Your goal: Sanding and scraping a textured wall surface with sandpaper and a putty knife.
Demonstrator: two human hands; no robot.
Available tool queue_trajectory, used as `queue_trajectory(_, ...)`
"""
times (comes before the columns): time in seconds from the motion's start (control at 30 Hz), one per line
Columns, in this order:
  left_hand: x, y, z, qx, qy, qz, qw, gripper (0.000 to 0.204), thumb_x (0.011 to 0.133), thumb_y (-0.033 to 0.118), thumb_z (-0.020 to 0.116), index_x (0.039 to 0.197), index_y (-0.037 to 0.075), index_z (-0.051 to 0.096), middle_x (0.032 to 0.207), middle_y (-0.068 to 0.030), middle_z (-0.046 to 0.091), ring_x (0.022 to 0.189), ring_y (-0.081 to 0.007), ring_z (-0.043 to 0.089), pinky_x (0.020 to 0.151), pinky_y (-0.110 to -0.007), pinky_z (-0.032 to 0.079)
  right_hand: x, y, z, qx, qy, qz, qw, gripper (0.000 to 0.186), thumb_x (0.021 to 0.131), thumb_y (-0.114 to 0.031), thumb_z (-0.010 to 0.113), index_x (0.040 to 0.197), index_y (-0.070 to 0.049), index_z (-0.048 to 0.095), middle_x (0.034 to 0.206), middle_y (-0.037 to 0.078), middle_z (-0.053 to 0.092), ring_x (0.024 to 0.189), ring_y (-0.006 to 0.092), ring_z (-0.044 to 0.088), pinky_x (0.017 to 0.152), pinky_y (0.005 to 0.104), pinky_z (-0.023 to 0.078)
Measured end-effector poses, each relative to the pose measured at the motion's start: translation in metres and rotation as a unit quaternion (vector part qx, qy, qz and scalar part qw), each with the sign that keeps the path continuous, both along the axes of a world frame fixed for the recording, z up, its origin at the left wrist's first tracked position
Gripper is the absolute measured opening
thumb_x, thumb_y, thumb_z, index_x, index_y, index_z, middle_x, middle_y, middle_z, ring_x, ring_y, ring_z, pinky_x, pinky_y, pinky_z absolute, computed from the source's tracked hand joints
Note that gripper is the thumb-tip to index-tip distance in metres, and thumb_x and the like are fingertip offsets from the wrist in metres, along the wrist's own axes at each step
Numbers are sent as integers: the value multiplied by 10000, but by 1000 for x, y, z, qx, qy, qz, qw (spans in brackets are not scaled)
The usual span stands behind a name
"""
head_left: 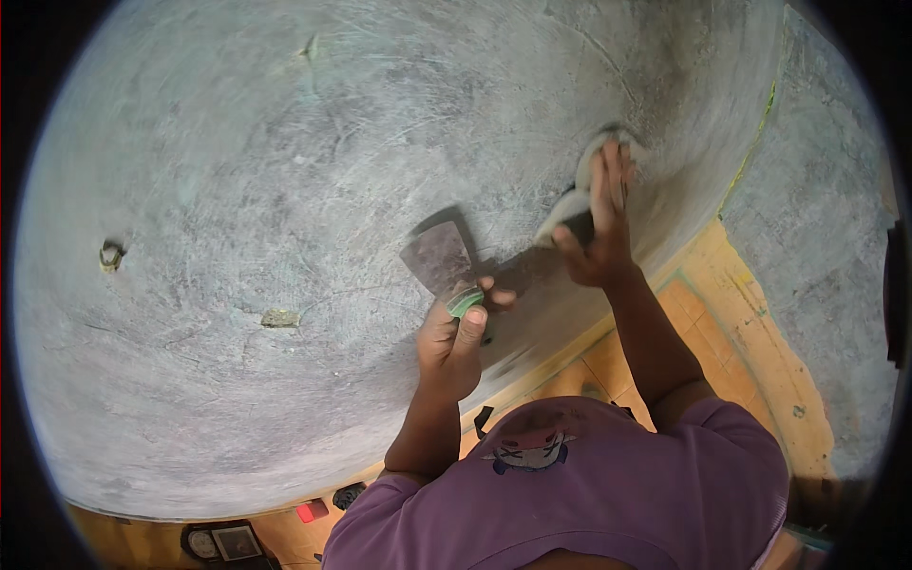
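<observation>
In my left hand (450, 344) is a putty knife (439, 258) with a wide blade and a green handle. My fingers and thumb wrap round the handle, and the blade points up and left, close to the mottled grey wall (237, 190). Farther up and to the right, my right hand (604, 233) presses a pale, bent sheet (567, 213), which looks like sandpaper, against the same wall. The fingers of that hand point upward over the sheet, with the thumb at its lower edge. Motion blurs the sheet, and my palm and fingers hide part of it.
A bent metal piece (111, 255) sticks out of the wall at left, and a small rectangular recess (280, 318) lies right of it. An orange tiled floor (698, 328) runs along the wall's foot. A red object (312, 511) and a dark-framed item (228, 543) lie at lower left.
</observation>
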State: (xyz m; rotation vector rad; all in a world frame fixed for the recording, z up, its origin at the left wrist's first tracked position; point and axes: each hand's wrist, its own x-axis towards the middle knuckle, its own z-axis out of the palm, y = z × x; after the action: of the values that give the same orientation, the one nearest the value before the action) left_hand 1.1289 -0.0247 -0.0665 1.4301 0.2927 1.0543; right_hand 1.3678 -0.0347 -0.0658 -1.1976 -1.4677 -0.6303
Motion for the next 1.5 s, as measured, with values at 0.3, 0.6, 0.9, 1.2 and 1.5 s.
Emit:
queue_trajectory(0.3,7,0,0,12,20,16,1000,339,959,227,508,1197,-14,495,1036,-138,634,961,-256,620,872,-397,481,-10,2,-13,-27,-106,24,994,724,837,-400,541,1350,63,327,1433,293,262,1356,501,142,1068,613,28)
queue_trajectory(0.6,19,1,4,12,31,11,999,321,971,216,486,1190,-16,527,1035,-137,650,984,-195,601,907,-335,427,4,7,29,40,20,22,999,765,801,-365,545,1360,96,301,1453,289,236,1362,494,137,1065,622,34)
queue_trajectory(0.9,37,-4,12,-6,41,9,999,334,968,237,494,1186,-14,530,1036,-130,651,983,-191,602,884,-322,431,45,2,6,20,32,12,999,753,829,-376,543,1369,84,289,1454,287,236,1373,482,120,1075,610,25)
queue_trajectory(1.2,62,-4,11,6,80,32,996,363,950,265,521,1182,-14,504,1016,-154,639,942,-260,629,865,-408,491,59,-4,-22,-4,-55,30,998,721,845,-395,520,1360,68,318,1446,253,274,1340,491,199,1069,610,61)
queue_trajectory(1.5,88,-4,10,10,70,36,997,322,968,211,493,1186,-25,522,1041,-141,646,944,-191,612,830,-311,461,66,0,18,2,12,35,999,717,802,-332,563,1348,74,336,1419,285,298,1331,494,216,1063,617,74)
